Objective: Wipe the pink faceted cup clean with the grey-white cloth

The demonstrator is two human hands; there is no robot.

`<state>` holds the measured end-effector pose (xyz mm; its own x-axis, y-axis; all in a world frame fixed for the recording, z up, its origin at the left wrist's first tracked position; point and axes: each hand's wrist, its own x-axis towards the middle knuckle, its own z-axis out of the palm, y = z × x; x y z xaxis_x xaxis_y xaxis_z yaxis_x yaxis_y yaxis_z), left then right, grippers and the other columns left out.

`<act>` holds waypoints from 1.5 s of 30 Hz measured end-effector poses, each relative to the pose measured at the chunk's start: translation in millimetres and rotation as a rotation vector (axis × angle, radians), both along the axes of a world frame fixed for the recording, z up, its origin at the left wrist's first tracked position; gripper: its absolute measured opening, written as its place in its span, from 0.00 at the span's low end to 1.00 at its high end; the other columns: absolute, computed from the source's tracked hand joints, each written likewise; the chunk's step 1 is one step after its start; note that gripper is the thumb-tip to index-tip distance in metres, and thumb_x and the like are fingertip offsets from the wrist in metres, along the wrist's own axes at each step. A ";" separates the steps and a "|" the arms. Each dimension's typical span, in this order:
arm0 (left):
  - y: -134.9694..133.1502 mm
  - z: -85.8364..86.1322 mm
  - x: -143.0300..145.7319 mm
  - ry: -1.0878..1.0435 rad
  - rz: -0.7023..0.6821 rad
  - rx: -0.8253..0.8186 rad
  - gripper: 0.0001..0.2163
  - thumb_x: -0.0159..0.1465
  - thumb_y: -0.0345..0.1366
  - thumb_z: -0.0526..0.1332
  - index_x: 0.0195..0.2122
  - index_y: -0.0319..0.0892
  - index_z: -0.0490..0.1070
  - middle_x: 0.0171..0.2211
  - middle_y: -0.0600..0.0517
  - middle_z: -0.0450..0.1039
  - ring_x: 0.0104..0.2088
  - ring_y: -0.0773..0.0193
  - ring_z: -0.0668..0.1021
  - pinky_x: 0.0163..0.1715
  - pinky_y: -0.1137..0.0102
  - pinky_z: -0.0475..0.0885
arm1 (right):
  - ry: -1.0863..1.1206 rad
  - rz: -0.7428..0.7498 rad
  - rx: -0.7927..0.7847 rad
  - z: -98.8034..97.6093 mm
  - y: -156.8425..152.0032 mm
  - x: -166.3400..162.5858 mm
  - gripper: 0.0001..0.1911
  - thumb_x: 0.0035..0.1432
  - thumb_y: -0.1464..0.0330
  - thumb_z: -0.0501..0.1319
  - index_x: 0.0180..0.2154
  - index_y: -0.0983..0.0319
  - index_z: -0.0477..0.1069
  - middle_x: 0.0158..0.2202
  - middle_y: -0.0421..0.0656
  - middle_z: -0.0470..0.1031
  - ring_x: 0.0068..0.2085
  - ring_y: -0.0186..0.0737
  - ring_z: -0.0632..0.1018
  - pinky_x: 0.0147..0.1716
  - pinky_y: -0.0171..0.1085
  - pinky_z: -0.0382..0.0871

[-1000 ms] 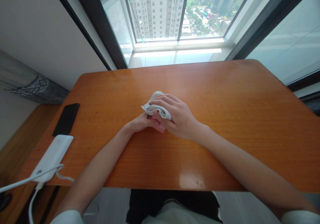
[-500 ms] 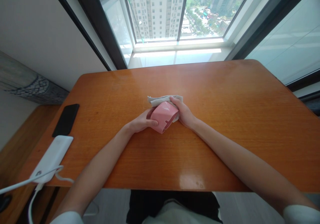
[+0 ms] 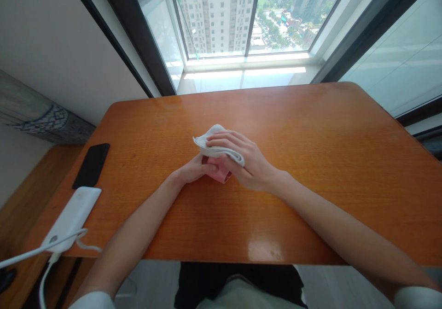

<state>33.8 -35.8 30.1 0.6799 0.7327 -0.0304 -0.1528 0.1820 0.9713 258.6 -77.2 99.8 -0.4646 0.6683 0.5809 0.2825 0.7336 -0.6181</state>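
Note:
My left hand (image 3: 192, 169) grips a small pink object (image 3: 217, 173) near the middle of the orange wooden table (image 3: 311, 152); only its lower edge shows. My right hand (image 3: 243, 160) lies over the top of the pink object, fingers curled around a folded white cloth (image 3: 211, 146) and pressing it onto the object. Both forearms rest on the table.
A black phone (image 3: 91, 164) lies at the table's left edge, with a white power bank (image 3: 72, 218) and its white cable (image 3: 44, 253) nearer me. A large window (image 3: 241, 19) stands beyond the far edge, a wall to the left.
Half a second ago the pink object was exposed with the cloth behind it; my right hand has since swept the cloth back over its top, as it was a second ago.

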 end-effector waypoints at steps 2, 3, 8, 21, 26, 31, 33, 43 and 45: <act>-3.2 -2.8 -3.2 0.100 0.067 0.051 0.31 0.55 0.46 0.81 0.59 0.47 0.82 0.60 0.45 0.84 0.65 0.40 0.82 0.62 0.52 0.81 | -0.166 -0.034 0.172 2.3 -7.9 -5.3 0.21 0.81 0.60 0.57 0.66 0.57 0.77 0.66 0.51 0.83 0.69 0.57 0.80 0.76 0.64 0.67; -6.4 -3.8 -4.2 0.137 0.100 0.074 0.30 0.56 0.43 0.80 0.60 0.50 0.81 0.62 0.47 0.83 0.69 0.40 0.79 0.67 0.50 0.78 | -0.236 -0.051 0.237 2.5 -11.9 -8.4 0.22 0.80 0.61 0.59 0.68 0.58 0.76 0.67 0.52 0.83 0.70 0.59 0.79 0.78 0.66 0.64; -31.6 -2.3 2.8 0.262 0.284 0.106 0.28 0.65 0.41 0.70 0.68 0.60 0.76 0.65 0.54 0.81 0.79 0.48 0.68 0.78 0.45 0.68 | -0.445 -0.075 0.361 -0.4 -29.7 -22.6 0.28 0.77 0.61 0.62 0.72 0.61 0.73 0.70 0.56 0.80 0.72 0.65 0.75 0.81 0.71 0.56; 2.5 -9.7 0.6 -0.013 0.046 0.064 0.25 0.62 0.47 0.80 0.58 0.46 0.82 0.60 0.47 0.83 0.62 0.50 0.82 0.66 0.57 0.78 | -0.140 -0.195 0.151 -4.2 -7.9 -14.7 0.19 0.82 0.61 0.55 0.63 0.55 0.79 0.62 0.49 0.86 0.66 0.55 0.81 0.71 0.58 0.72; 0.8 -1.2 5.6 -0.083 -0.020 0.000 0.36 0.57 0.51 0.84 0.63 0.43 0.81 0.57 0.42 0.85 0.57 0.47 0.85 0.58 0.60 0.80 | 0.107 -0.161 -0.040 -9.7 0.6 -6.9 0.22 0.85 0.56 0.52 0.60 0.55 0.82 0.61 0.47 0.87 0.63 0.49 0.84 0.68 0.51 0.75; 0.8 3.9 5.3 -0.071 -0.026 -0.024 0.38 0.56 0.52 0.84 0.65 0.42 0.81 0.58 0.40 0.85 0.56 0.46 0.85 0.55 0.62 0.80 | 0.333 -0.159 -0.373 -25.5 9.4 -5.0 0.29 0.83 0.45 0.53 0.57 0.55 0.85 0.61 0.47 0.86 0.65 0.51 0.83 0.71 0.50 0.75; 1.3 3.5 4.6 -0.061 -0.023 -0.029 0.39 0.56 0.52 0.84 0.66 0.42 0.80 0.60 0.40 0.84 0.57 0.45 0.85 0.55 0.62 0.80 | 0.428 -0.167 -0.472 -31.9 10.7 -6.5 0.30 0.81 0.43 0.54 0.56 0.56 0.86 0.60 0.47 0.87 0.65 0.52 0.83 0.71 0.51 0.74; 2.9 -4.6 0.2 -0.051 -0.010 -0.105 0.46 0.53 0.51 0.86 0.71 0.42 0.75 0.64 0.38 0.82 0.55 0.50 0.84 0.52 0.67 0.78 | 0.649 -0.418 -0.688 -64.9 15.7 -10.8 0.31 0.73 0.37 0.57 0.42 0.56 0.79 0.40 0.44 0.84 0.46 0.50 0.83 0.56 0.50 0.81; 2.6 -4.4 -0.1 -0.044 -0.012 -0.108 0.45 0.52 0.50 0.86 0.70 0.42 0.76 0.63 0.38 0.83 0.54 0.51 0.84 0.51 0.67 0.78 | 0.664 -0.433 -0.649 -64.0 14.0 -12.9 0.30 0.74 0.38 0.58 0.41 0.56 0.79 0.40 0.44 0.84 0.46 0.51 0.83 0.56 0.50 0.81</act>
